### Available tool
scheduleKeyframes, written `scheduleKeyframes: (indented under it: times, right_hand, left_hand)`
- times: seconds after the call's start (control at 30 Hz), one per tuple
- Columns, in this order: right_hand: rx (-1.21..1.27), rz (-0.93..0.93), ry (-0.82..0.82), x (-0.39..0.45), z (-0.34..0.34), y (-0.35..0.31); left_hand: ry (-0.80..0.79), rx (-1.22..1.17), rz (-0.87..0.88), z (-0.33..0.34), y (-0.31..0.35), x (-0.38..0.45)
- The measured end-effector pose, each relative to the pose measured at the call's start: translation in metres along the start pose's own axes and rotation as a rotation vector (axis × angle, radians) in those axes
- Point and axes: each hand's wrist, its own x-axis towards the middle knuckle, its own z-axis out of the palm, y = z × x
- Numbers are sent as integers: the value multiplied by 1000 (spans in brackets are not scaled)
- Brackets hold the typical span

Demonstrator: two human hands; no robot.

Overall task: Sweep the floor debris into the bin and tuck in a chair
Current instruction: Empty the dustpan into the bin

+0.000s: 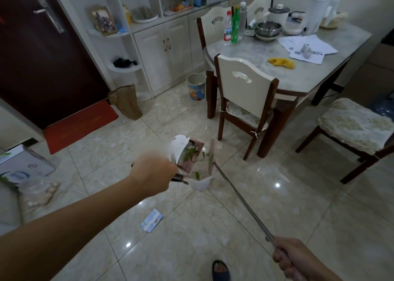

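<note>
Spreading floor: the tiled floor [266, 195] lies open through the middle and right; a blue-white packet [151, 220] lies near, between the two arms.
Worktop: the marble worktop [309, 67] stands far right, its near-left corner rounded, carrying bottles, bowls, papers and a yellow cloth [281, 62].
Door side: a dark door [42, 57] and red mat [78, 125] edge the far left; a brown paper bag [125, 101] stands just right of the mat.
Chairs: one chair [245, 101] sits with its seat under the worktop's near edge; a second chair [351, 129] stands at the right, pulled clear of the worktop.
Bin: the bin [196, 87], printed with a cartoon, stands far, against the white cabinet and just left of the worktop.
Left grip: the left hand [153, 174], arm stretched forward, is curled round the handle of the dustpan [189, 157], held above the floor at centre.
Right grip: the right hand [292, 259], near right, is fisted round the thin metal broom handle [243, 202], which slants up-left toward the dustpan.
Dustpan load: pinkish pan with white comb teeth, holding green leaves [204, 159] and white paper.
</note>
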Motion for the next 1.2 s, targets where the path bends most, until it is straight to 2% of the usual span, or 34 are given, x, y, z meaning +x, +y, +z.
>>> scheduleKeyframes:
  times: [0.23,0.97,1.2]
  right_hand:
    - [-91,-65,15,-14,-1,-1]
    - [-12,-154,-1,-29,-9,-9]
    - [104,-52,-111,-18,-4,-2]
  left_hand:
    - [17,-3,-7,7,-4,-1]
    - [41,30,-20,7,-6,5]
    - [49,78,-11,4,0,6]
